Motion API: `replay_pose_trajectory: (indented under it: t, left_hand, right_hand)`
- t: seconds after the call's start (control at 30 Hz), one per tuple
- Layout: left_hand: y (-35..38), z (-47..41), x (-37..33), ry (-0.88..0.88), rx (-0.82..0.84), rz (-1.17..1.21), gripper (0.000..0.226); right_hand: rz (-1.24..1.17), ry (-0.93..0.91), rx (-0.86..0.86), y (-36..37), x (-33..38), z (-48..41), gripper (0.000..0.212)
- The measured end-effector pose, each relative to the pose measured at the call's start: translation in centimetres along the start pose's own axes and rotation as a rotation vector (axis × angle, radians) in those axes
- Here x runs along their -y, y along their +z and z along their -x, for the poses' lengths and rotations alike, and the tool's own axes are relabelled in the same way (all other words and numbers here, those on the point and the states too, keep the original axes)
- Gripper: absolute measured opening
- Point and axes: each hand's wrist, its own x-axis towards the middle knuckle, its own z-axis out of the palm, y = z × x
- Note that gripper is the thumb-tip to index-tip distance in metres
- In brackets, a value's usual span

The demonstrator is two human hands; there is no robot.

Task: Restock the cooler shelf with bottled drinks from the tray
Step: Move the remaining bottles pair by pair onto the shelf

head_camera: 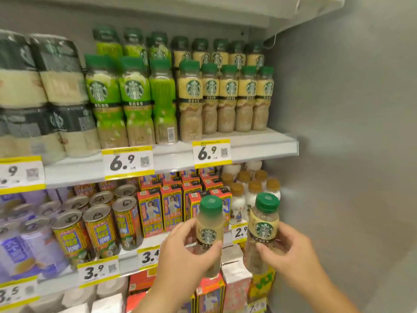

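Note:
My left hand (180, 256) grips a beige coffee bottle with a green cap (209, 224), held upright in front of the lower shelves. My right hand (291, 256) grips a second, matching beige bottle (262, 224) beside it. Both bottles hang below the upper cooler shelf (259, 145), where a row of the same beige bottles (228, 98) stands at the right end, next to green-labelled bottles (133, 102). The tray is not in view.
Wrapped multipacks (40, 91) fill the upper shelf's left part. The shelf below holds cans (99, 227), red cartons (158, 206) and white bottles with brown caps (252, 190). The grey cooler side wall (338, 154) closes off the right. Yellow price tags line the shelf edges.

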Motion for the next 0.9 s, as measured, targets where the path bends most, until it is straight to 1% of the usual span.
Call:
replay_pose_trajectory:
  t: [0.07, 0.17, 0.3, 0.4, 0.47, 0.53, 0.63, 0.8, 0.9]
  left_hand:
    - [-0.8, -2.1, -3.5, 0.088, -0.032, -0.031, 0.042]
    - [-2.0, -5.2, -9.2, 0.175, -0.045, -0.047, 0.033]
    - [-2.7, -9.5, -16.0, 0.259, -0.095, -0.050, 0.015]
    - [-2.5, -12.9, -19.7, 0.298, -0.186, -0.106, 0.013]
    - [-2.2, -15.2, -21.5, 0.293, -0.197, -0.139, 0.015]
    - [-1.7, -17.3, -22.5, 0.270, -0.195, -0.140, 0.014]
    - [-0.6, -20.0, -22.8, 0.237, -0.235, -0.179, 0.016]
    - [1.8, -21.4, -20.0, 0.166, -0.310, -0.185, 0.011]
    - [2.7, -21.5, -18.5, 0.171, -0.369, -0.215, 0.013]
  right_hand:
    - [0.000, -0.077, 0.016, -1.5, 3.1, -2.5, 0.043]
    - [-0.007, -0.171, 0.015, -3.5, 7.8, -6.4, 0.031]
    - [-0.041, -0.272, -0.004, -5.9, 13.2, -11.5, 0.025]
    - [-0.063, -0.320, 0.021, -7.2, 15.8, -15.2, 0.026]
    - [-0.060, -0.331, 0.033, -7.9, 16.7, -17.7, 0.027]
    - [-0.061, -0.331, 0.047, -8.3, 17.3, -20.1, 0.026]
    - [-0.073, -0.313, 0.066, -8.1, 17.4, -23.1, 0.024]
    - [-0.070, -0.229, 0.088, -6.5, 15.3, -26.0, 0.017]
    - [-0.056, -0.190, 0.131, -5.7, 13.5, -26.8, 0.014]
